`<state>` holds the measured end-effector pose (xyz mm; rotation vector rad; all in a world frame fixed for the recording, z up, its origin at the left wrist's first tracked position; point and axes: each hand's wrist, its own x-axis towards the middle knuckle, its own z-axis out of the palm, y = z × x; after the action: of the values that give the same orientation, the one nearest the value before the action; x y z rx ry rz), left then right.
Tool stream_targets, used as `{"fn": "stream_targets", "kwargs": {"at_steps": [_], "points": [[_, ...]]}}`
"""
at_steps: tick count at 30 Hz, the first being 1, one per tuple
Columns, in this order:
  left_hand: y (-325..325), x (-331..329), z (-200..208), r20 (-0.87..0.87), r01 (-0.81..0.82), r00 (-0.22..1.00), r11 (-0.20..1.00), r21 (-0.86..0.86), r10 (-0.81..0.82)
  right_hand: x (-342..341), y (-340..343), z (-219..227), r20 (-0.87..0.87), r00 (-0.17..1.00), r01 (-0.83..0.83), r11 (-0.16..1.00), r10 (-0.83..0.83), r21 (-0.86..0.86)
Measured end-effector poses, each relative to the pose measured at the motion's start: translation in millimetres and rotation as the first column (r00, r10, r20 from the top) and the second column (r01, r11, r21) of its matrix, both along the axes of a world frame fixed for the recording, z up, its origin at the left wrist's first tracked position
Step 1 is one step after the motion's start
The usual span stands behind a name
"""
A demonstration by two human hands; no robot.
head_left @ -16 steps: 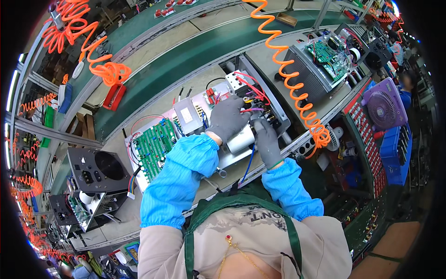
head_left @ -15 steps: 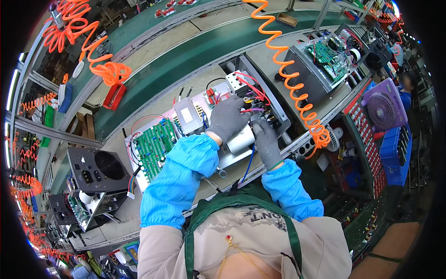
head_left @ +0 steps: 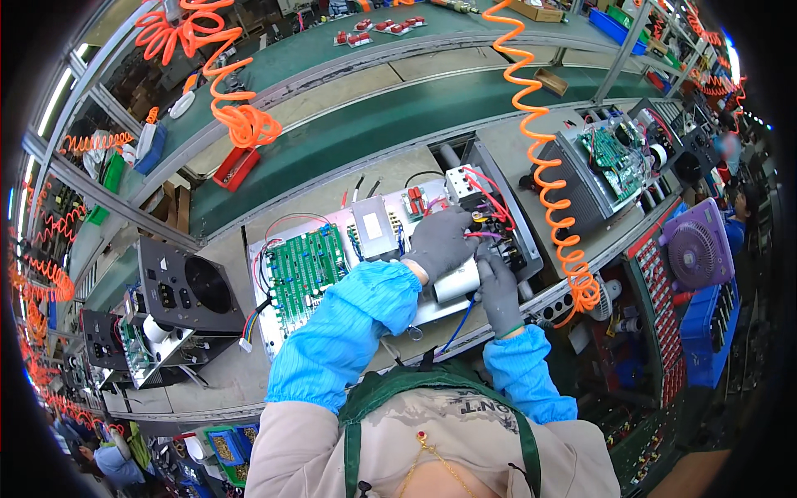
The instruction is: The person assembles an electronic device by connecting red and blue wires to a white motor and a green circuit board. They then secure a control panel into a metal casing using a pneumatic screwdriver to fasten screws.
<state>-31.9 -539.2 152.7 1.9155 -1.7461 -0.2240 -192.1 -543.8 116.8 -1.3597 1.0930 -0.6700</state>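
My gloved left hand (head_left: 442, 242) is closed over the wires at the right part of an open electronic unit, by the upper end of a white cylinder (head_left: 456, 284). A purple wire (head_left: 483, 236) runs right from its fingertips, which are partly hidden. Just right of the cylinder, my gloved right hand (head_left: 499, 297) has its fingers bent together among the wiring; what they hold is hidden. Beyond the hands sits a white terminal block (head_left: 463, 187) with red wires (head_left: 503, 207). To the left on the same unit lie a silver box (head_left: 374, 227) and a green circuit board (head_left: 305, 270).
A coiled orange hose (head_left: 545, 183) hangs just right of the unit. A black fan housing (head_left: 184, 286) stands at left, another open unit (head_left: 610, 162) at right. Behind runs a green conveyor (head_left: 365, 129) with a red bin (head_left: 237, 168) beside it. A purple fan (head_left: 697, 249) is far right.
The whole view has shifted, so the bench appears farther right and lower. Both hands stay at the cylinder and wiring, with only slight finger movement.
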Motion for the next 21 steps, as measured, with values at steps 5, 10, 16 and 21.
{"fn": "stream_targets", "kwargs": {"at_steps": [5,10,16,21], "points": [[2,0,2,-0.016,0.007,1.000,1.000,0.006,-0.007,3,-1,0,-0.030,0.999,0.025,0.999,-0.025,-0.022],[0,-2,5,-0.004,0.002,1.000,0.998,0.056,-0.002,2,-3,4,-0.036,0.999,0.007,0.998,-0.005,0.066],[1,-1,2,0.001,-0.017,1.000,1.000,0.024,0.017,-1,-4,-5,0.016,1.000,-0.009,0.996,0.008,0.084],[1,-1,1,0.006,-0.030,1.000,0.999,0.037,0.029,7,-12,-16,-0.081,0.996,0.020,0.996,-0.028,-0.086]]}}
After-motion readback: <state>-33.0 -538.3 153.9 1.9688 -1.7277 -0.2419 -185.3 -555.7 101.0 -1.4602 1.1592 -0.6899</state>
